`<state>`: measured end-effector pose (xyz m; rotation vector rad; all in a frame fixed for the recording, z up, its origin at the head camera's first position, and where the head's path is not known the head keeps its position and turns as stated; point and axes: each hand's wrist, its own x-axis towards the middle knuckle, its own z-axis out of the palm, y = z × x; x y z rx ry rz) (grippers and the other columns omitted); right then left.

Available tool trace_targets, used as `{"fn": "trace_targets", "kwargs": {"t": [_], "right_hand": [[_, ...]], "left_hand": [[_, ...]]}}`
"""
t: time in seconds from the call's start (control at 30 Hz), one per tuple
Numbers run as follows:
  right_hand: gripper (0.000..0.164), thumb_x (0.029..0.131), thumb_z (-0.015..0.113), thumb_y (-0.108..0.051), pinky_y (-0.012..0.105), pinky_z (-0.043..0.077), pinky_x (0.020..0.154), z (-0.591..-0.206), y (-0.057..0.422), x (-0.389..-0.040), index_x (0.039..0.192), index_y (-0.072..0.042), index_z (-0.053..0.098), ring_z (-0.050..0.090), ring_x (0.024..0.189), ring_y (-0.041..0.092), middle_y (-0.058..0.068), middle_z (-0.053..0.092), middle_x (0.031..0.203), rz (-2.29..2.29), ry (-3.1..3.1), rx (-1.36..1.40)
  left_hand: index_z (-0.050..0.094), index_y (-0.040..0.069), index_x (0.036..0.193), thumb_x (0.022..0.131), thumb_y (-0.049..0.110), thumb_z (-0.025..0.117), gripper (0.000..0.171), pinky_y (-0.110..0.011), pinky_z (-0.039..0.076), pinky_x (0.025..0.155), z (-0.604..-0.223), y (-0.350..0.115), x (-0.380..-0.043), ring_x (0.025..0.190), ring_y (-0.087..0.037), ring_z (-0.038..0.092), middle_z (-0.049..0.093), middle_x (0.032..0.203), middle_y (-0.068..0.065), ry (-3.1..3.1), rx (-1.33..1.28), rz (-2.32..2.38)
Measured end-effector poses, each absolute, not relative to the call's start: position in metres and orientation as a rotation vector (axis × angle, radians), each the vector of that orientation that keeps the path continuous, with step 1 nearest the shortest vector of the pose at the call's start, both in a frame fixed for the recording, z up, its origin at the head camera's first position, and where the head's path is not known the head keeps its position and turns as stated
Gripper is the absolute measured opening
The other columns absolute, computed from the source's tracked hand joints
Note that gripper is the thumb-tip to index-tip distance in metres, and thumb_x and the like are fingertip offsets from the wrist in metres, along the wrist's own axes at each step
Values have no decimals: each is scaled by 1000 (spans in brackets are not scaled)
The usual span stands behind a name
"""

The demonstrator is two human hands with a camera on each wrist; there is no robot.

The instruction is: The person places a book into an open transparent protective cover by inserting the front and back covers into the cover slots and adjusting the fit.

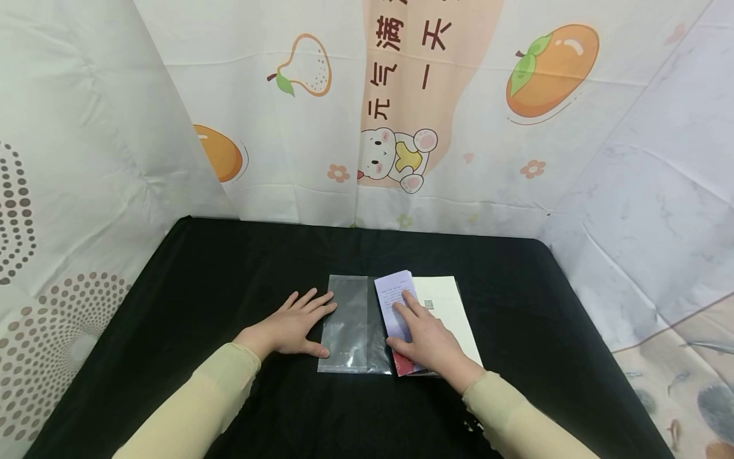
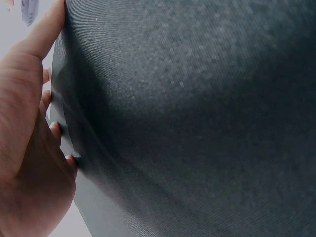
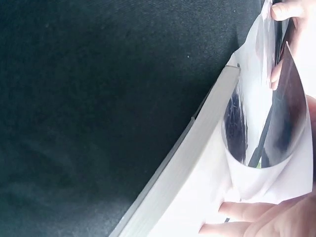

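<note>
A book lies on the black cloth, its white page [image 1: 461,328] with a QR code facing up and its thick page block [image 3: 192,138] showing in the right wrist view. Across its left part lies a lavender printed flap [image 1: 390,293], with a red corner [image 1: 402,364] below; in the right wrist view this flap bows upward. Left of the book, a clear plastic sleeve [image 1: 346,328] is spread flat. My left hand [image 1: 291,327] rests with spread fingers at the sleeve's left edge. My right hand [image 1: 429,338] lies over the lavender flap and white page, fingers extended.
Black cloth [image 1: 241,268] covers the table and fills most of the left wrist view. White printed curtains [image 1: 459,210] stand behind it and along both sides. The table's back edge runs below the curtain.
</note>
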<state>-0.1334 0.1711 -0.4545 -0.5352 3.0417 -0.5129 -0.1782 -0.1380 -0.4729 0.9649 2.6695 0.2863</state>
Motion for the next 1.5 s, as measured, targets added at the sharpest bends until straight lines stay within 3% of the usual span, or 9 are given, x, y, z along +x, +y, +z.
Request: {"fn": "trace_targets", "kwargs": {"t": [0.67,1.03,1.5], "right_hand": [[67,81,70,-46,68,46,82,-458,165,-131,136,-11,52,48,116,52,14,34,152,-337,3097,-584],[64,83,65,-41,70,43,87,-457,164,-131,138,-11,51,44,121,53,14,32,153,-279,3071,-568],[63,82,68,-39,73,40,87,-459,159,-130,137,-11,52,41,121,55,15,32,153,-264,3070,-560]], "left_hand": [[26,22,152,79,71,59,94,-60,8,114,-470,-137,-177,145,-30,3,13,161,-1,2673,945,270],[26,21,152,79,70,60,94,-60,9,114,-469,-137,-176,145,-31,4,13,161,-1,2673,945,275],[26,20,152,80,71,59,94,-61,8,114,-471,-137,-177,145,-31,4,12,161,-2,2669,960,287]]}}
